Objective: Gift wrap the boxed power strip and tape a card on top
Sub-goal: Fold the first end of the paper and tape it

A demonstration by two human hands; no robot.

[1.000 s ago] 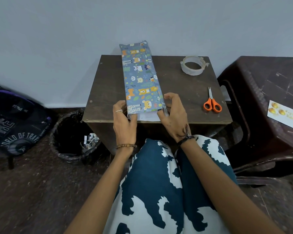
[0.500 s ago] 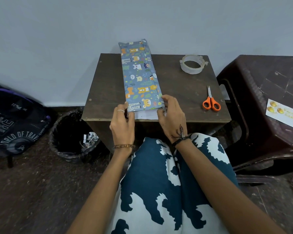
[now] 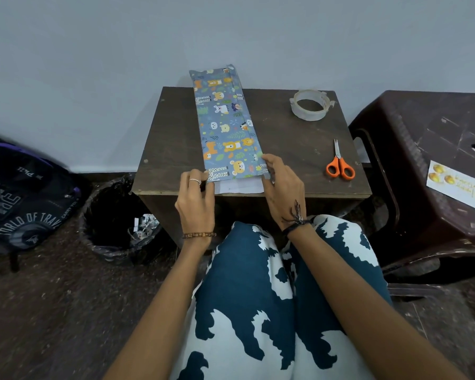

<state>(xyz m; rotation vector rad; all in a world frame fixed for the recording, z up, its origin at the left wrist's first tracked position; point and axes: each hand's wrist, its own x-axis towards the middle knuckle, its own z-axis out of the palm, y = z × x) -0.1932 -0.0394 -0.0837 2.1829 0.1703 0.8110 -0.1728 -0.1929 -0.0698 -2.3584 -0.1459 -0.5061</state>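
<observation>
A long box wrapped in blue animal-print paper (image 3: pixel 225 124) lies lengthwise on the small brown table (image 3: pixel 299 149), its far end past the table's back edge. At its near end a white strip of paper (image 3: pixel 239 186) sticks out. My left hand (image 3: pixel 196 198) pinches the near left corner of the wrapped box. My right hand (image 3: pixel 281 185) grips the near right corner, fingers curled on the paper's edge. The card (image 3: pixel 458 186), white with gold shapes, lies on the dark stool at the right.
A roll of clear tape (image 3: pixel 310 105) sits at the table's back right, orange-handled scissors (image 3: pixel 340 163) at its right edge. A dark plastic stool (image 3: pixel 422 149) stands right of the table. A black bin (image 3: pixel 115 223) and a backpack (image 3: pixel 22 196) are on the floor at the left.
Both hands have slid back a little toward the near end of the box, and the fingers now hold its two near corners. The box has barely moved.
</observation>
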